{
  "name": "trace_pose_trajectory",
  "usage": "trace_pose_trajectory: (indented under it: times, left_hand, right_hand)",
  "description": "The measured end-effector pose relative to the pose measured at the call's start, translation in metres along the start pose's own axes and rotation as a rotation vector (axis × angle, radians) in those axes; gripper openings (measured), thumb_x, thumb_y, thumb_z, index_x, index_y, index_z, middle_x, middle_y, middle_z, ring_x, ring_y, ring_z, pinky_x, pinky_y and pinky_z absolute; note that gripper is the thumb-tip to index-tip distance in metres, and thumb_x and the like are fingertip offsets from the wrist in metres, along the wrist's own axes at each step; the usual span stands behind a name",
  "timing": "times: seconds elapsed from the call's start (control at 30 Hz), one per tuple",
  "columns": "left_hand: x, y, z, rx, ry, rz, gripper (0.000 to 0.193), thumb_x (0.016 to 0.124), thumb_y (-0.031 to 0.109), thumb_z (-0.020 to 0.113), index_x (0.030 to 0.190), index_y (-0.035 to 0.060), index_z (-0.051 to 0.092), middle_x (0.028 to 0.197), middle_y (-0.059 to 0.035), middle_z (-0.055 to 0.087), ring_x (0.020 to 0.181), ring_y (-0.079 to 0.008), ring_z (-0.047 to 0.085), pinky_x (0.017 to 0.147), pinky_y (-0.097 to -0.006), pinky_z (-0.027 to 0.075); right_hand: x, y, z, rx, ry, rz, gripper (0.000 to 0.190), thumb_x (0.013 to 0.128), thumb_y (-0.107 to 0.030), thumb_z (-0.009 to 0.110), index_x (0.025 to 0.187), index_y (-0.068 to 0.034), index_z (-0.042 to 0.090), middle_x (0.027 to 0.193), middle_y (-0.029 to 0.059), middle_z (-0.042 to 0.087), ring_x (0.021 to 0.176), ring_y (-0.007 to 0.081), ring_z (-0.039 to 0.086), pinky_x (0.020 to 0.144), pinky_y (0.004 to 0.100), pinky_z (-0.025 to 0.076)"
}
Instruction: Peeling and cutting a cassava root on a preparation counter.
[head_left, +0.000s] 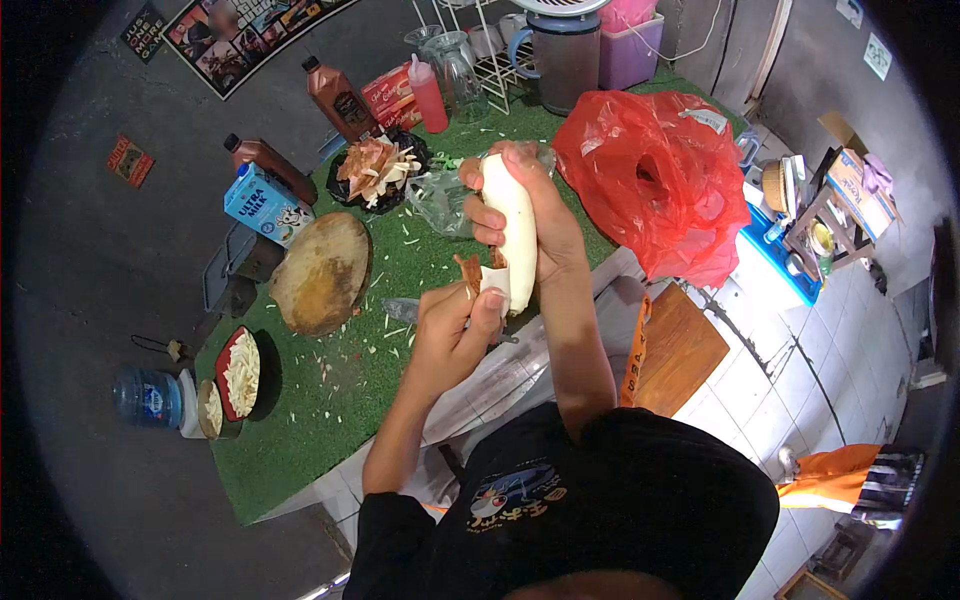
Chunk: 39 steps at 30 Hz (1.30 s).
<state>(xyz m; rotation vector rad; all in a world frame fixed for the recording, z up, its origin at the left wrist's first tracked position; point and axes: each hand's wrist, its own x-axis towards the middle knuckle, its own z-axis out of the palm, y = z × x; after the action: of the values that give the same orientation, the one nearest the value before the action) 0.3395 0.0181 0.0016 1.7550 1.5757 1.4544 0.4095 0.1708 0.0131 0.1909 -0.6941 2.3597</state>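
My right hand (551, 217) is wrapped around a long, white, peeled root (514, 232), apparently cassava, held nearly upright above the green mat. Pinched between the thumb and fingers of my left hand (454, 326) is a strip of peel (495, 280), white inside and brown outside, at the root's lower end. A greyish blade-like piece (401, 309) shows left of that hand; whether it belongs to a knife in or under the hand I cannot tell. Beyond my hands, a black plastic bag (412, 142) holds brown and white peelings (375, 169).
Left on the green mat (322, 442) are a round wooden chopping board (322, 270), a milk carton (266, 202) and a red bowl of white sticks (244, 371). A red plastic bag (652, 180) lies right. Bottles (341, 101) and a pitcher (562, 64) stand behind.
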Motion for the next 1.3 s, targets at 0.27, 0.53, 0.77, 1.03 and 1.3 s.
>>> trace_pose_trajectory:
  times: [0.27, 0.53, 0.77, 1.03, 1.3]
  left_hand:
    - [0.001, -0.01, 0.027, -0.274, 0.162, 0.106, 0.043, 0.103, 0.028, 0.044, 0.071, 0.0003, 0.054, 0.059, -0.0059, 0.056, 0.05, -0.0138, 0.056, 0.047, -0.0274, 0.041]
    - [0.006, -0.02, -0.002, -0.274, 0.475, -0.161, 0.043, 0.104, 0.03, 0.044, 0.076, -0.0005, 0.058, 0.062, -0.0025, 0.058, 0.053, -0.0085, 0.053, 0.047, -0.0248, 0.039]
    - [0.017, -0.03, -0.037, 0.417, 0.136, 0.222, 0.024, 0.094, 0.012, 0.057, 0.074, -0.0019, 0.052, 0.067, -0.0111, 0.052, 0.061, -0.0246, 0.055, 0.059, -0.0342, 0.044]
    - [0.001, -0.008, -0.039, 0.31, 0.029, 0.343, 0.019, 0.089, 0.009, 0.06, 0.074, -0.0018, 0.055, 0.069, -0.0142, 0.054, 0.065, -0.0319, 0.056, 0.063, -0.0412, 0.048]
    - [-0.015, -0.021, -0.047, -0.021, 0.488, 0.214, 0.044, 0.098, 0.029, 0.053, 0.069, -0.0031, 0.058, 0.08, -0.0144, 0.066, 0.064, -0.0201, 0.061, 0.057, -0.0326, 0.048]
  right_hand:
    - [0.01, 0.024, -0.008, 0.996, -0.433, 0.313, 0.027, 0.097, -0.036, 0.056, 0.103, -0.01, 0.052, 0.089, 0.0069, 0.044, 0.06, 0.0119, 0.045, 0.054, 0.0259, 0.053]
    - [0.017, 0.029, -0.02, 0.061, 0.12, 0.284, 0.047, 0.099, -0.049, 0.047, 0.108, -0.002, 0.047, 0.103, 0.0184, 0.063, 0.096, 0.031, 0.065, 0.089, 0.0445, 0.055]
    - [0.008, 0.062, -0.047, 0.096, 0.228, 0.338, 0.04, 0.1, -0.04, 0.049, 0.109, -0.002, 0.057, 0.106, 0.0176, 0.066, 0.094, 0.0252, 0.066, 0.082, 0.0404, 0.055]
    - [0.0, 0.052, -0.01, -0.051, 0.083, 0.382, 0.035, 0.102, -0.037, 0.049, 0.114, -0.006, 0.056, 0.094, 0.0107, 0.065, 0.067, 0.0145, 0.06, 0.053, 0.0275, 0.05]
    - [0.001, 0.05, -0.02, 0.2, -0.092, 0.512, 0.041, 0.104, -0.039, 0.041, 0.121, -0.003, 0.049, 0.093, 0.0113, 0.055, 0.059, 0.0109, 0.045, 0.043, 0.0215, 0.038]
